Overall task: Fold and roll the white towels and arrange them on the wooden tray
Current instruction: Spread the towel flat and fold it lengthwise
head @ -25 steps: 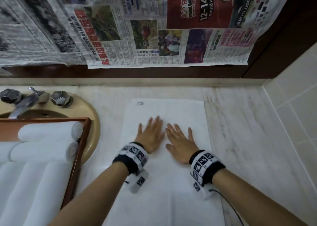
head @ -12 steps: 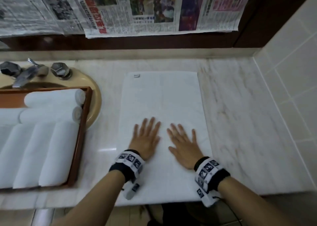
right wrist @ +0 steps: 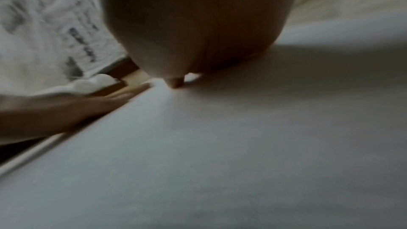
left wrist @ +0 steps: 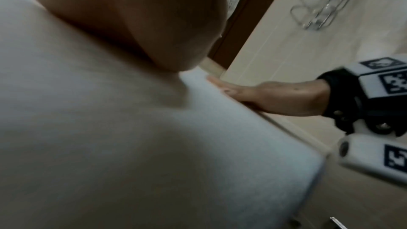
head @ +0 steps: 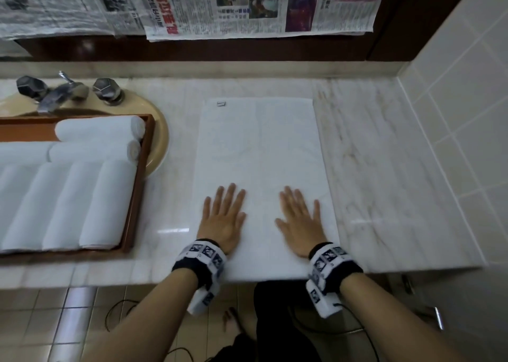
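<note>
On the pale marble worktop (head: 384,169) a flat white rectangular towel (head: 261,147) lies spread lengthwise, its near end reaching the worktop's front edge and a small label (head: 220,103) at its far left corner. The left hand (head: 223,218) lies palm down on the towel's near left part, fingers straight and slightly spread, so the grip is wide and holds nothing. The right hand (head: 299,221) lies the same way on the near right part, well apart from the left, its grip also wide and holding nothing. Each wrist carries a black band with white marker blocks (head: 327,262).

To the left, the rectangular wooden tray (head: 137,185) rests over a beige round sink (head: 159,139). In it lie rolled white towels (head: 68,202): 2 rolls set crosswise at the far end, a 3rd partly out of view beside them, and at least 3 rolls side by side lengthwise in front. Behind the sink stands a metal tap with 2 faceted knobs (head: 105,90). Newspaper sheets (head: 247,4) hang over the dark wooden panel above the worktop, and pale tiles (head: 467,114) cover the wall on the right. Both wrist views are blurred and show mostly palm and towel.
</note>
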`<state>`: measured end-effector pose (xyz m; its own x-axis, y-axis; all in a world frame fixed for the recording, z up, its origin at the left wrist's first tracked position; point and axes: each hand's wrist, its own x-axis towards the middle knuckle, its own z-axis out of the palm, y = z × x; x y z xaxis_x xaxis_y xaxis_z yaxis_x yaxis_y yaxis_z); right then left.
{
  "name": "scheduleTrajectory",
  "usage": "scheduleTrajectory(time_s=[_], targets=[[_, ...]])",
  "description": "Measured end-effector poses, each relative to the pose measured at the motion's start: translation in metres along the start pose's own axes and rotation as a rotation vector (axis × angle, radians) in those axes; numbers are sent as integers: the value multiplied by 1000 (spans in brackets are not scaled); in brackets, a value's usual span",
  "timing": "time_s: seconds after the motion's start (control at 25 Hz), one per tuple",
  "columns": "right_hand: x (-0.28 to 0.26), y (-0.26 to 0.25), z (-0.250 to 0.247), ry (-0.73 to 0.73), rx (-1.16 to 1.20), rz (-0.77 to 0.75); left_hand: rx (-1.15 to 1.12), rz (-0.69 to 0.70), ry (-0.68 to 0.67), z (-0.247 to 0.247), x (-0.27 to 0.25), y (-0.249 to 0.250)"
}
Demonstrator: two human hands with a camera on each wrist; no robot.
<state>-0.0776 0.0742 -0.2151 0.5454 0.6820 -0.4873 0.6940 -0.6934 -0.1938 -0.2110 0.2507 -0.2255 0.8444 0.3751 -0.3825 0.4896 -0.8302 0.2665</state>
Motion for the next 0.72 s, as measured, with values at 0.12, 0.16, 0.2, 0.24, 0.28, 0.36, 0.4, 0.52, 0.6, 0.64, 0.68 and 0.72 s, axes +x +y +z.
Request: scheduleTrajectory(time_s=[0.12,0.16,0.2,0.24,0.28,0.36,0.4,0.52,0.6,0.64,0.68,0.72], targets=[[-2,42,-9,19,86,332,-59,-266,0,-10,-12,-38],[-4,37,-12,28,88,358,-68,-299,7,-13,-12,-35],[-7,20,-12,47,97,313,-85,-275,20,-13,-11,-23],[-10,-3,-11,63,111,205,-100,-201,24,-13,-9,-6],[-15,-25,-4,50,113,71,-100,-99,5,-7,-9,12],[-26,-48,13,-32,77,-127,-47,60,-38,9,-16,29],[-30,-42,18,-41,45,-137,-16,72,-30,14,-22,23],[-34,8,17,-30,72,108,-73,-143,26,10,-33,-17],[-31,27,3,-36,146,284,-139,-305,20,-6,-28,-33],[-25,25,-2,-31,157,298,-143,-320,10,-13,-21,-30],[-16,16,-9,-19,148,246,-147,-280,2,-20,-10,-22],[-7,2,-13,-19,131,152,-159,-207,-13,-24,1,-10]])
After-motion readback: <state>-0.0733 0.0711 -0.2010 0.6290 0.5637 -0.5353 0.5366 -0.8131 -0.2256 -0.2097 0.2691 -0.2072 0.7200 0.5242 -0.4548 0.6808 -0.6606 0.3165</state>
